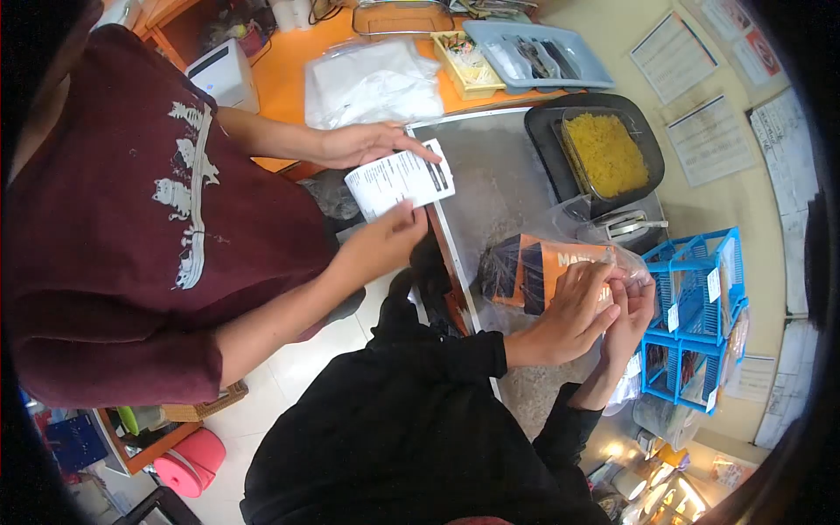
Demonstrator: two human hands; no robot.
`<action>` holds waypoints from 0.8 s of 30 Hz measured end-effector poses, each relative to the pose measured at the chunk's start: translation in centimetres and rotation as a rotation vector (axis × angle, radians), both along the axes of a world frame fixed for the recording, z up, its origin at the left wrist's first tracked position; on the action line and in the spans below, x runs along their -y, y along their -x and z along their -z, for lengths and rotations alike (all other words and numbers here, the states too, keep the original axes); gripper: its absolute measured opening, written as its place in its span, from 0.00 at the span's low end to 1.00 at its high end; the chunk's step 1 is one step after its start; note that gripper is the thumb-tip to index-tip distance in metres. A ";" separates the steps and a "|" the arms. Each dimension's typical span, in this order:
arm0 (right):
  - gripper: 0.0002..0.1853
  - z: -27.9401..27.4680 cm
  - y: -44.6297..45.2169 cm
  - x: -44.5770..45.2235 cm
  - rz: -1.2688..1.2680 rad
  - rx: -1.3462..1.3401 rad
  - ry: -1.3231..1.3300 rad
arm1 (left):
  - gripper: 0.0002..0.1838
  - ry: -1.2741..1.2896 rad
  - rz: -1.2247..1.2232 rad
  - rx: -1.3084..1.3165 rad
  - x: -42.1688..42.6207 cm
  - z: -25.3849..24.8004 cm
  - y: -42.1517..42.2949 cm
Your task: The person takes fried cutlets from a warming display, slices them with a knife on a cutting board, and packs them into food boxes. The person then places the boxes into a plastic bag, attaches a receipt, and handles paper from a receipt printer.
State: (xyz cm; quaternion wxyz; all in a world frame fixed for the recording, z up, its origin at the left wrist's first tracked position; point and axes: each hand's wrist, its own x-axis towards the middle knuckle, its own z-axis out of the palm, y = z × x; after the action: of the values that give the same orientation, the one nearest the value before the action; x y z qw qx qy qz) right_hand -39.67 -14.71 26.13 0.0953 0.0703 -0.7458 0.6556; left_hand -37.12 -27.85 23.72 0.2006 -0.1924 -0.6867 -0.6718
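Note:
A clear plastic bag lies on the metal counter, with an orange and black printed package inside it. My left hand reaches over the package's right end, its fingers bent and pressed together at the gathered plastic. Beside it, my right hand pinches the bag's right end, close to the blue rack. The fingertips of both hands nearly meet, and the fingers partly cover the package's print.
At the left, a co-worker in a maroon shirt holds a printed paper slip. A container of yellow food stands behind the bag. Blue racks are at the right; plastic bags and a cutlery tray lie farther back.

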 end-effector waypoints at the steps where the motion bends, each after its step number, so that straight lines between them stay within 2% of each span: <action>1: 0.16 0.1 0.1 -0.3 -0.007 -0.006 0.010 | 0.33 0.004 -0.014 0.005 -0.2 0.0 0.1; 4: 0.15 -0.7 0.5 -0.4 0.081 0.003 0.046 | 0.34 -0.050 -0.065 -0.009 0.7 -0.3 2.0; 8: 0.15 -1.6 2.0 -0.4 0.066 0.004 0.177 | 0.29 -0.134 -0.061 -0.056 3.0 -1.0 5.1; 9: 0.15 -1.7 2.5 -0.3 0.069 0.003 0.196 | 0.25 -0.116 -0.101 -0.059 3.7 -1.3 5.9; 12: 0.16 -2.1 3.5 0.5 0.025 -0.001 0.260 | 0.23 -0.092 -0.072 0.033 6.3 -1.8 8.0; 14: 0.17 -2.1 4.1 1.4 0.018 -0.001 0.263 | 0.19 -0.101 -0.110 -0.027 7.7 -1.8 9.2; 24: 0.18 -0.6 5.3 2.7 -0.082 0.014 0.222 | 0.16 -0.112 -0.158 0.038 8.7 -0.2 7.7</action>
State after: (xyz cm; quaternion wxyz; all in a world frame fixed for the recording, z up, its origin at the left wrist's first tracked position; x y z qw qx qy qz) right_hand -44.92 -17.37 26.75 0.0704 0.0851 -0.6656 0.7381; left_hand -44.78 -36.50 23.89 0.2502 -0.1133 -0.6648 -0.6947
